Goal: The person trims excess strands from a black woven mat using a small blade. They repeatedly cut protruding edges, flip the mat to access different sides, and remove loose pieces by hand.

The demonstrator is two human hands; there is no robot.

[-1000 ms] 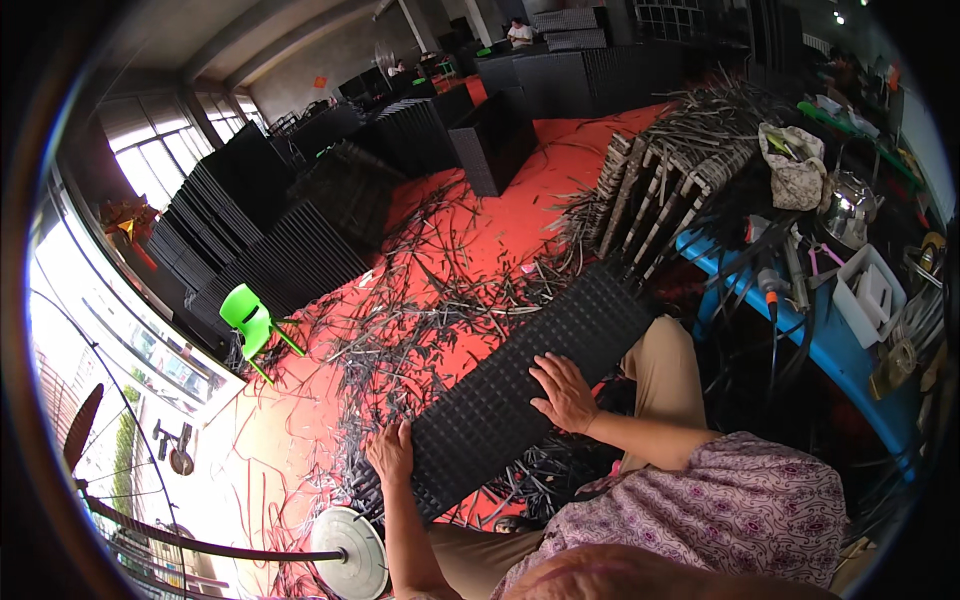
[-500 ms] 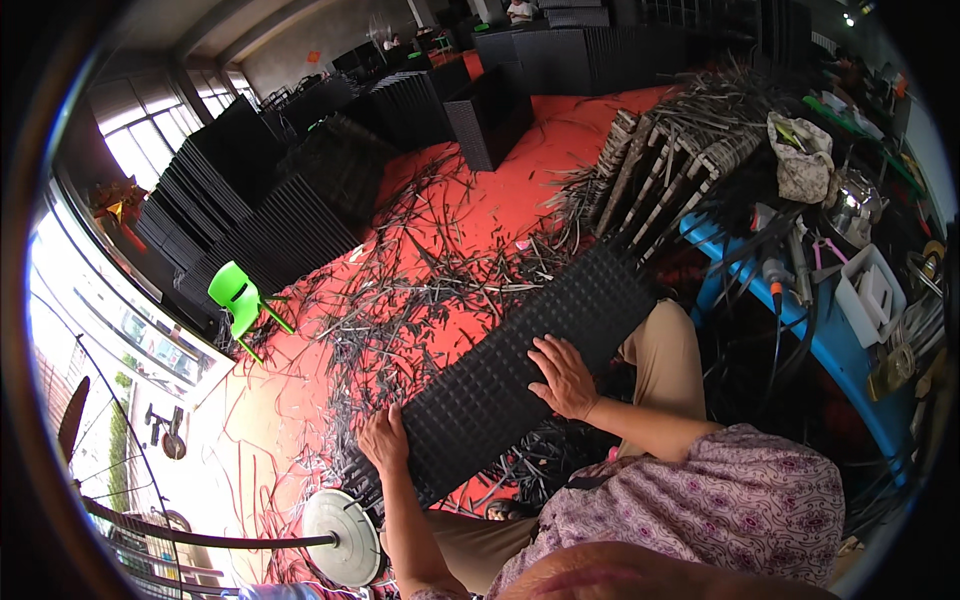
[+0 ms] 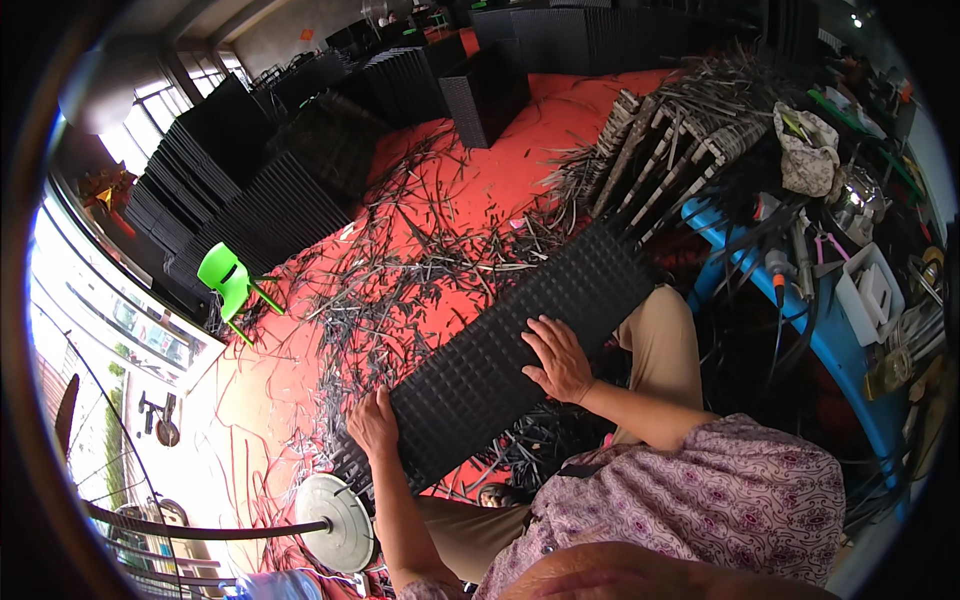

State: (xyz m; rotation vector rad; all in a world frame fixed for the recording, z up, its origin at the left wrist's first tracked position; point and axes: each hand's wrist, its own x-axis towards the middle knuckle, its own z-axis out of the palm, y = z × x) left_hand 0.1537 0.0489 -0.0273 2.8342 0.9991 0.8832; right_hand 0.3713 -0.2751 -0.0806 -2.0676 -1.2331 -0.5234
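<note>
A long black woven panel (image 3: 470, 372) lies slantwise across my lap, its far right end higher in view than its left end. My left hand (image 3: 374, 424) grips the panel's left end, with the thumb on top and the other fingers curled out of sight over the edge. On the woven surface, right of the middle, my right hand (image 3: 560, 362) rests flat with its fingers spread. Loose black strips (image 3: 540, 445) gather beneath the panel beside my legs.
Cut strips litter the red floor (image 3: 560, 105). A blue table (image 3: 840, 360) with tools and a white tray (image 3: 868, 290) stands at right. Strip-wrapped frames (image 3: 660, 160) lie beyond the panel. At left are a green chair (image 3: 228, 275), stacked black panels (image 3: 250, 215) and a round grey disc (image 3: 335, 524).
The whole view has shifted slightly. Both hands keep nearly the same places on the panel, the left still gripping and the right still flat.
</note>
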